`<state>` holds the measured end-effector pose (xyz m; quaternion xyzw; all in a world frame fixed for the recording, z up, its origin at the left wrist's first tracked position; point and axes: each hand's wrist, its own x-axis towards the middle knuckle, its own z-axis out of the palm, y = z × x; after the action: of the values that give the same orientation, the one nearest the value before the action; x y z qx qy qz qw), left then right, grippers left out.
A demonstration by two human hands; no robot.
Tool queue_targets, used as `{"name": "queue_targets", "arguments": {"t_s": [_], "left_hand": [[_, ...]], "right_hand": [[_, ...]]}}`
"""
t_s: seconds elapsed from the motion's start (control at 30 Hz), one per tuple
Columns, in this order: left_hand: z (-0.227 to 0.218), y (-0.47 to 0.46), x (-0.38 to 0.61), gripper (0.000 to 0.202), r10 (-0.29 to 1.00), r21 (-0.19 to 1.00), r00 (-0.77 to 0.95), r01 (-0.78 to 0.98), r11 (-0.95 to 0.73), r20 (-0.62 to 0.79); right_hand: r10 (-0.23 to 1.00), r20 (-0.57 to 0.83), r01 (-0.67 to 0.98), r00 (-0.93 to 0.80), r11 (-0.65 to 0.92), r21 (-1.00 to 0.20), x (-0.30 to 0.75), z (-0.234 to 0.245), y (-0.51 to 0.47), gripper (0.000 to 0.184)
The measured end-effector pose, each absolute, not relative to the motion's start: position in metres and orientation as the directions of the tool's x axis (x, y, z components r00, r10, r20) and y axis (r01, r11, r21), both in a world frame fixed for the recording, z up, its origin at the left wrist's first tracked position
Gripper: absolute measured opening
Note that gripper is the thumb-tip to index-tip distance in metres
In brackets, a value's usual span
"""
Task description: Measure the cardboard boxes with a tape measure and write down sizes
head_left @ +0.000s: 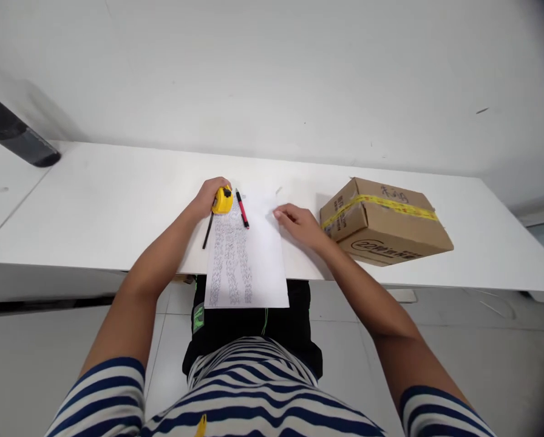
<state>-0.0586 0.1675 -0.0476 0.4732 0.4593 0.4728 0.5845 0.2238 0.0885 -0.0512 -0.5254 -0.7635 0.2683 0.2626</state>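
Observation:
My left hand (211,193) is closed around a yellow tape measure (223,201) with a black strap (208,232) hanging from it. The tape measure rests at the upper left of a white sheet of paper (267,261), which carries columns of dense handwriting on its left half. Just right of the tape measure, a red and black pen (242,209) lies slantwise on the sheet. At the sheet's right edge is my right hand (299,224), fingers curled in, the fingertips at the paper. No object shows in that hand. The sheet's lower end hangs over the table's front edge.
A taped cardboard box (385,221) stands on the white table (103,206) to the right, close to my right forearm. A dark post (14,130) rises at the far left. The wall (272,79) runs along the table's back edge.

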Motion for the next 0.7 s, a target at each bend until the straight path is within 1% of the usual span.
{"name": "queue_targets", "arguments": {"t_s": [0.03,0.1,0.13,0.17,0.2,0.27,0.33,0.4,0.47,0.53,0.57,0.6,0.63,0.7], "left_hand": [[-0.050,0.167,-0.058,0.022,0.988,0.992,0.143,-0.106,0.066,-0.050],[-0.053,0.165,-0.058,0.022,0.985,0.995,0.174,-0.100,0.021,-0.003],[-0.054,0.164,-0.058,0.022,0.983,0.994,0.184,-0.106,0.010,0.010],[-0.053,0.163,-0.058,0.022,0.982,0.993,0.190,-0.116,0.004,0.018],[-0.053,0.162,-0.057,0.021,0.981,0.992,0.195,-0.124,0.002,0.023],[-0.051,0.161,-0.056,0.020,0.980,0.991,0.200,-0.135,0.009,0.019],[-0.051,0.160,-0.055,0.020,0.981,0.988,0.194,-0.154,0.023,0.008],[-0.052,0.161,-0.055,0.020,0.981,0.982,0.192,-0.183,0.041,-0.005],[-0.053,0.162,-0.055,0.020,0.981,0.976,0.193,-0.210,0.060,-0.019],[-0.054,0.163,-0.055,0.020,0.982,0.971,0.189,-0.228,0.070,-0.027],[-0.054,0.163,-0.055,0.020,0.982,0.970,0.188,-0.231,0.075,-0.031],[-0.055,0.164,-0.055,0.020,0.981,0.970,0.191,-0.227,0.081,-0.037],[-0.055,0.163,-0.055,0.021,0.979,0.972,0.200,-0.217,0.088,-0.044],[-0.055,0.163,-0.055,0.021,0.973,0.978,0.223,-0.182,0.100,-0.058]], "right_hand": [[0.930,0.117,0.744,-0.349,0.351,-0.569,0.215,-0.047,0.104,0.040],[0.883,0.095,0.849,-0.460,0.469,-0.243,0.191,-0.041,0.136,0.053],[0.847,0.062,0.842,-0.528,0.532,-0.092,0.177,-0.040,0.150,0.059],[0.804,0.029,0.804,-0.594,0.594,0.013,0.163,-0.041,0.164,0.060],[0.756,0.003,0.754,-0.654,0.651,0.087,0.152,-0.044,0.174,0.058],[0.659,-0.011,0.650,-0.752,0.745,0.151,0.136,-0.050,0.189,0.048],[0.585,0.030,0.581,-0.811,0.796,0.170,0.134,-0.058,0.194,0.041],[0.558,0.109,0.568,-0.823,0.804,0.177,0.142,-0.064,0.194,0.040],[0.572,0.193,0.601,-0.797,0.781,0.168,0.157,-0.068,0.189,0.039],[0.613,0.256,0.654,-0.747,0.747,0.122,0.174,-0.070,0.183,0.031],[0.639,0.286,0.681,-0.714,0.729,0.073,0.182,-0.070,0.180,0.025],[0.674,0.327,0.710,-0.663,0.704,-0.012,0.189,-0.071,0.176,0.017],[0.716,0.378,0.735,-0.587,0.667,-0.121,0.196,-0.072,0.173,0.011],[0.790,0.465,0.743,-0.398,0.575,-0.341,0.205,-0.076,0.166,0.008]]}}
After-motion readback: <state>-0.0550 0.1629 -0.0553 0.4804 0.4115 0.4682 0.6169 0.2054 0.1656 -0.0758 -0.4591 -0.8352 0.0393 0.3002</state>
